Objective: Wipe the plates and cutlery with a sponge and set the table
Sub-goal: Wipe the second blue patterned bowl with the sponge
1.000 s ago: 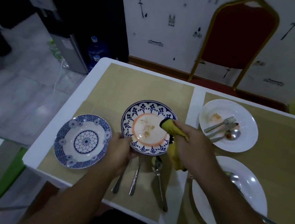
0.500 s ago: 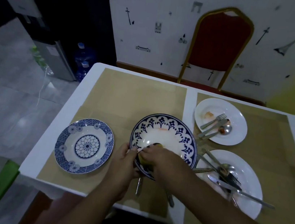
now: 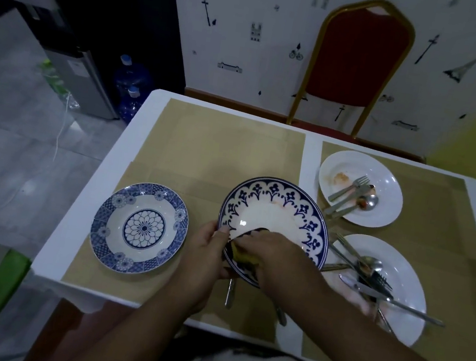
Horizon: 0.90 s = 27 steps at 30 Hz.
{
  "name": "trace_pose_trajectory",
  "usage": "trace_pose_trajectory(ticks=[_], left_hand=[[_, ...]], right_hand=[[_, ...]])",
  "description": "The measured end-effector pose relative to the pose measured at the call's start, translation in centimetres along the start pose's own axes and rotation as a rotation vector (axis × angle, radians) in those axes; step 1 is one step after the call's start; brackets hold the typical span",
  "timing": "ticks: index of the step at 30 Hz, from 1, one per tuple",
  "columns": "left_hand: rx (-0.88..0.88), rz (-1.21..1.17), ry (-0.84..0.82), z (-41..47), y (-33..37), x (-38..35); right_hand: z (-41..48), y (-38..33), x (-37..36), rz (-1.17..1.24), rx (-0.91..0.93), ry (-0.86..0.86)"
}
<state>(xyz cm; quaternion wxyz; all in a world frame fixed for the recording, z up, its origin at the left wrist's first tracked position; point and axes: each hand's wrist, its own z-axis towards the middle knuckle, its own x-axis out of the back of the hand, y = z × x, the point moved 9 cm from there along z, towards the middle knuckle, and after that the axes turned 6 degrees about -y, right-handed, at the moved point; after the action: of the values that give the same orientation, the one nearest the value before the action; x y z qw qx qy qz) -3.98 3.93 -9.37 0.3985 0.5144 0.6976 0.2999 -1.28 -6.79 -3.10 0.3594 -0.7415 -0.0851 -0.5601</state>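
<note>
Left hand [image 3: 208,252]: gripping the tilted blue-patterned plate [image 3: 276,216] by its rim.
Right hand [image 3: 273,257]: fingers closed on the yellow sponge [image 3: 243,254], pressing it into the plate.

— What sort of place is this?

— A dining corner in a home, by the look of it. A white tabletop [image 3: 76,237] carries tan placemats [image 3: 229,148], used plates [image 3: 361,188] and cutlery [image 3: 351,193].

— What else points that way?

— A red padded chair [image 3: 358,53] with a gold frame stands at the far side against a wall [image 3: 246,28] with small landmark stickers. On the tiled floor [image 3: 8,132] to the left stand a water dispenser [image 3: 72,65] and blue water bottles [image 3: 133,77].
</note>
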Motion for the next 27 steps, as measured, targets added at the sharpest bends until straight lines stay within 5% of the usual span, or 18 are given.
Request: trace_pose_trajectory(ticks=[5, 11, 16, 27], left_hand=[[0.019, -0.049, 0.048, 0.3, -0.1, 0.9], [0.005, 0.015, 0.015, 0.3, 0.2, -0.3], [-0.020, 0.057, -0.017, -0.1, 0.0, -1.0], [-0.065, 0.041, 0.027, -0.2, 0.5, -0.6]], right_hand=[[-0.1, 2.4, -2.4, -0.190, -0.064, -0.371], [-1.4, 0.7, 0.5, 0.026, -0.123, -0.067], [2.9, 3.9, 4.0, -0.076, -0.177, 0.141], [0.2, 9.4, 5.4, -0.062, -0.435, 0.208]])
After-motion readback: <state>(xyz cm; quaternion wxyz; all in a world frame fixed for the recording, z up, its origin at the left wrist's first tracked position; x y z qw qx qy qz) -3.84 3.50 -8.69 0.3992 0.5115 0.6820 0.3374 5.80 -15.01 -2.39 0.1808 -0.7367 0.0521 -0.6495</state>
